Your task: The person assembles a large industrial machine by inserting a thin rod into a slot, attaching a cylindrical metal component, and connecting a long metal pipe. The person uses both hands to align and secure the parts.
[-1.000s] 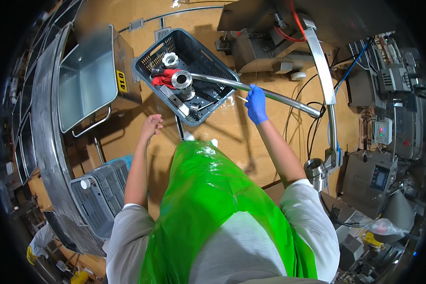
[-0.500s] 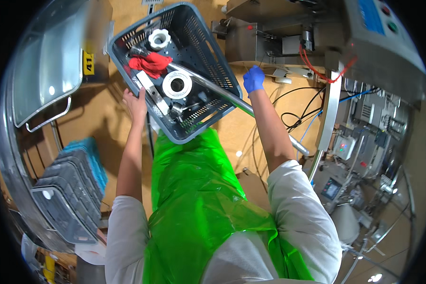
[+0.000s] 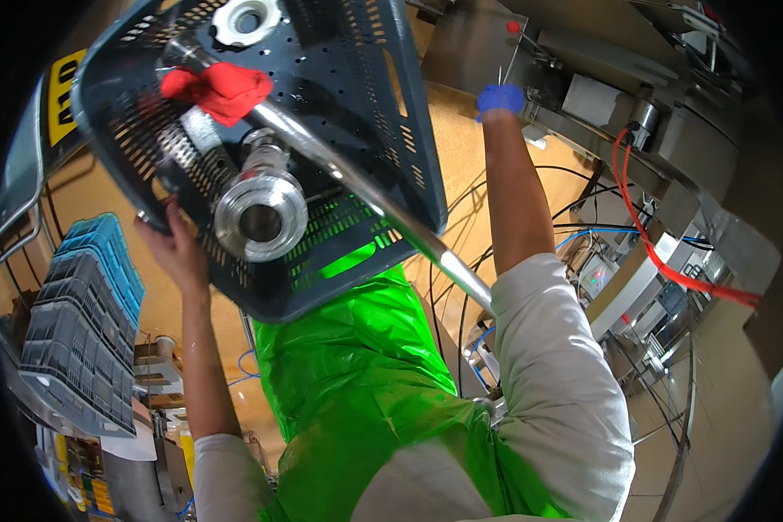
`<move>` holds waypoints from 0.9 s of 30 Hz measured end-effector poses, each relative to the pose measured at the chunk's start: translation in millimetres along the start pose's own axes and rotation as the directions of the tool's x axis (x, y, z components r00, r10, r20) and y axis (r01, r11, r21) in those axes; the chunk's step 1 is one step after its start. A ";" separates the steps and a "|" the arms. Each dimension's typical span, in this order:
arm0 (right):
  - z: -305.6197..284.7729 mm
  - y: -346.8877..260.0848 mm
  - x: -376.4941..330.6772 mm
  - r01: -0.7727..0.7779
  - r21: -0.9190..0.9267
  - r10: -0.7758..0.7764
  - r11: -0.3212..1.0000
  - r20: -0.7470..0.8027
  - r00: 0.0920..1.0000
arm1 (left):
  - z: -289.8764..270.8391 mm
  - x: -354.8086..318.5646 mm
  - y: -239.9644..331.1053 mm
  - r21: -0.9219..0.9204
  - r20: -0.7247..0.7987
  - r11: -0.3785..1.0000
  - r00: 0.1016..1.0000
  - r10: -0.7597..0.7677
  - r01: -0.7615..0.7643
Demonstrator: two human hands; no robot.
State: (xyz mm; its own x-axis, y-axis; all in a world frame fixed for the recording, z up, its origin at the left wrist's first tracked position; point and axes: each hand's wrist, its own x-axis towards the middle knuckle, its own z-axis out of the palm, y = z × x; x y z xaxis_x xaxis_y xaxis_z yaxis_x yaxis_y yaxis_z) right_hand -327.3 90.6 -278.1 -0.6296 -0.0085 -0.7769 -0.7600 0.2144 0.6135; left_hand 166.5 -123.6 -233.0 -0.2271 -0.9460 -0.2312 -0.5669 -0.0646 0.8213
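Note:
My bare left hand (image 3: 176, 248) grips the left rim of a dark grey slotted plastic crate (image 3: 322, 291), which is tilted. Inside it lie a white lobed nut (image 3: 247, 21), a crumpled red cloth (image 3: 222, 90) and a flanged metal fitting (image 3: 262, 219). A long metal tube (image 3: 348, 174) slants across the crate, its lower end jutting past the right rim; the cloth covers part of its upper end. Away from the crate, beside a steel machine, my blue-gloved right hand (image 3: 501, 102) is closed. A thin metal piece shows just above it, but whatever it holds is hidden.
Stacked grey and blue crates (image 3: 87, 322) stand at left, below a steel cart with a yellow label (image 3: 64, 97). At right are the steel machine (image 3: 574, 104), a red-orange hose (image 3: 644, 226) and black cables (image 3: 557, 170). A green apron (image 3: 348, 374) covers my front.
The crate has come up closer and to the left with my left hand, tilting more. The flanged fitting inside has shifted and turned. My right hand remains near the machine.

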 end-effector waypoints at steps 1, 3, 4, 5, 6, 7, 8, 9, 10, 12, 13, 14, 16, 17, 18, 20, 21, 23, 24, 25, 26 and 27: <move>6.2 4.4 12.3 0.007 -0.005 -0.007 1.000 -0.003 1.000 | 0.4 0.4 0.6 -0.017 0.011 0.999 0.999 -0.038 0.038; 22.8 14.4 43.9 -0.034 0.037 0.036 0.999 -0.059 0.998 | -0.3 -0.9 0.4 0.017 0.006 0.995 0.995 -0.097 0.097; 30.6 20.5 58.9 -0.053 0.057 0.058 0.997 -0.088 0.994 | 0.4 -0.9 2.7 0.039 -0.004 0.994 0.995 -0.101 0.101; 32.1 25.8 71.3 -0.075 0.092 0.081 0.993 -0.064 0.995 | -0.4 -3.5 4.0 0.062 -0.017 0.995 0.997 -0.076 0.077; 34.5 31.6 81.9 -0.100 0.129 0.105 0.987 -0.031 0.994 | -0.2 -4.0 4.3 0.087 -0.021 0.995 0.999 -0.049 0.051; 39.1 37.6 93.2 -0.127 0.165 0.128 0.978 0.003 0.992 | 0.6 -4.6 3.0 0.063 -0.034 0.996 0.997 -0.063 0.065; 58.0 44.3 118.7 -0.176 0.189 0.172 0.966 0.037 0.984 | 0.5 -4.9 0.8 0.038 -0.044 0.996 0.996 -0.075 0.077; 84.3 50.2 153.5 -0.229 0.215 0.218 0.949 0.075 0.973 | -2.2 -1.8 -1.9 0.062 -0.013 0.996 0.998 -0.060 0.060; 95.2 57.5 173.8 -0.284 0.220 0.267 0.933 0.106 0.958 | -2.5 -1.9 7.4 0.092 -0.024 0.987 0.991 -0.133 0.135; 85.0 62.3 177.1 -0.236 0.201 0.212 0.951 0.133 0.968 | -7.6 -3.7 -3.7 0.107 -0.053 0.981 0.986 -0.160 0.164; 79.0 64.9 177.6 -0.212 0.194 0.186 0.958 0.146 0.972 | -8.9 -8.0 -4.6 0.034 -0.066 0.976 0.975 -0.211 0.214; 83.0 67.4 181.0 -0.227 0.219 0.201 0.949 0.132 0.971 | -12.4 -5.7 -8.4 0.081 -0.070 0.971 0.973 -0.221 0.227; 94.7 73.5 193.7 -0.239 0.267 0.219 0.933 0.104 0.970 | -17.2 -7.0 -4.2 0.130 -0.108 0.950 0.957 -0.270 0.283; 108.6 80.2 210.1 -0.288 0.330 0.261 0.899 0.126 0.957 | -16.4 -6.9 -5.6 0.110 -0.114 0.959 0.962 -0.250 0.262; 120.1 85.7 228.3 -0.333 0.388 0.297 0.860 0.151 0.943 | -17.2 -7.3 -6.9 0.050 -0.103 0.960 0.958 -0.269 0.275; 134.2 92.1 249.4 -0.429 0.512 0.361 0.744 0.232 0.903 | -13.8 -9.8 0.9 0.088 -0.115 0.954 0.954 -0.276 0.287; 133.4 97.3 253.0 -0.480 0.574 0.385 0.663 0.289 0.877 | -15.0 -11.8 -1.9 0.063 -0.132 0.954 0.950 -0.284 0.294; 139.3 100.6 260.1 -0.530 0.625 0.399 0.573 0.351 0.847 | -21.4 -13.3 -8.6 0.104 -0.129 0.955 0.956 -0.265 0.279; 149.8 106.3 269.1 -0.534 0.625 0.400 0.570 0.357 0.844 | -24.5 -11.9 -12.4 0.093 -0.125 0.954 0.954 -0.273 0.286; 162.3 112.4 279.6 -0.539 0.624 0.401 0.565 0.363 0.841 | -27.0 -11.0 -14.6 0.115 -0.148 0.945 0.946 -0.289 0.306; 186.1 117.3 297.3 -0.484 0.603 0.381 0.634 0.301 0.874 | -25.2 -7.5 -14.4 0.134 -0.166 0.936 0.938 -0.303 0.326; 221.7 122.1 320.3 -0.431 0.575 0.358 0.695 0.243 0.901 | -23.8 -3.1 -15.6 0.151 -0.179 0.927 0.931 -0.316 0.344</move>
State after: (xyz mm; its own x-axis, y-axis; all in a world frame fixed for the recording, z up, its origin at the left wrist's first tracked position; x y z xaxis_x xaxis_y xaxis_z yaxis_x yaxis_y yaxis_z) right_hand -585.9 330.6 -483.4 -0.8006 0.3065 -0.5148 -0.1642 0.7141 0.6805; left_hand 194.8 -127.2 -232.7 0.1099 -0.9178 -0.3816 -0.7231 -0.3372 0.6028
